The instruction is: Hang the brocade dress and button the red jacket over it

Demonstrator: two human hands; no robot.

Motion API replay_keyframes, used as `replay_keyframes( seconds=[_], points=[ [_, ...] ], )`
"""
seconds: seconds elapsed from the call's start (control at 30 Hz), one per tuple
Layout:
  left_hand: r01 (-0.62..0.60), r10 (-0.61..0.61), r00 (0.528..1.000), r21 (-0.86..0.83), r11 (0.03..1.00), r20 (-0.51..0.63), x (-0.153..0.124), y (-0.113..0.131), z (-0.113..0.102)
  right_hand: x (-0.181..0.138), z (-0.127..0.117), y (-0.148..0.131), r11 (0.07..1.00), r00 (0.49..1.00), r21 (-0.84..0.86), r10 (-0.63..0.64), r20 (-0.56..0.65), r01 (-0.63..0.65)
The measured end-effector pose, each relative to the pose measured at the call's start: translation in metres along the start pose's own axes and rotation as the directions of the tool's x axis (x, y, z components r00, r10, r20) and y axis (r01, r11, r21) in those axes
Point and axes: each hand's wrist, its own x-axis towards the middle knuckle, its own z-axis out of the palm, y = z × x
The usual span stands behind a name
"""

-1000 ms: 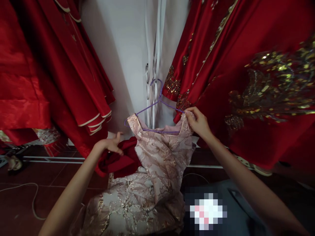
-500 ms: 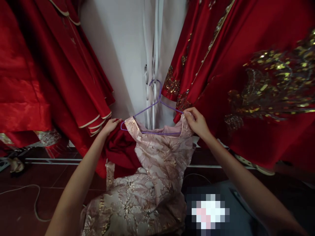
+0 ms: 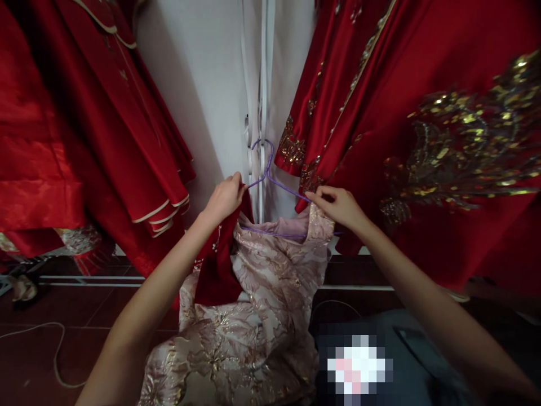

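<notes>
A pale pink dress with gold flower patterns [image 3: 279, 265] hangs on a thin purple hanger [image 3: 287, 188]. My left hand [image 3: 226, 197] is closed in a pinch at the hanger's left arm, gripping the upper edge of a dark red garment [image 3: 217, 270]. That red cloth covers the dress's left shoulder and hangs down in front of it. On the other side, my right hand [image 3: 340, 208] pinches the dress's right shoulder strap at the hanger's right arm. The hanger's right tip pokes out beyond the strap.
Red garments with pale piping [image 3: 139, 141] hang on the left, and a red gown with gold sequins [image 3: 465, 129] on the right. White straps [image 3: 262, 73] dangle behind the hanger. A low white rail [image 3: 97, 280], a shoe [image 3: 24, 287] and a cable [image 3: 57, 355] are near the floor.
My left hand has moved right and up from the hanger's left tip, bringing the red cloth over the dress's left shoulder. My right hand keeps nearly the same place at the strap.
</notes>
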Motion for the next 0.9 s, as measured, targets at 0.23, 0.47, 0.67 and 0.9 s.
replay_keyframes(
  seconds=[0.23, 0.47, 0.67, 0.9],
  points=[
    [0.137, -0.068, 0.924, -0.161, 0.977, 0.375, 0.010, -0.034, -0.016, 0.052, 0.044, -0.014, 0.932, 0.503, 0.226, -0.056, 0.863, -0.284],
    [0.335, -0.114, 0.924, -0.626, 0.704, 0.366, -0.004, -0.046, -0.014, 0.047, 0.073, -0.034, 0.800, 0.397, 0.404, -0.228, 0.889, -0.445],
    [0.345, -0.181, 0.935, -0.672, 0.655, 0.304, -0.011, -0.042, -0.005, 0.051, 0.084, -0.023, 0.802, 0.392, 0.367, -0.182, 0.902, -0.472],
    [0.232, -0.068, 0.956, -0.596, 0.769, 0.285, -0.015, -0.041, -0.001, 0.058, 0.075, -0.021, 0.991, 0.796, 0.130, -0.090, 0.598, 0.014]
  ],
)
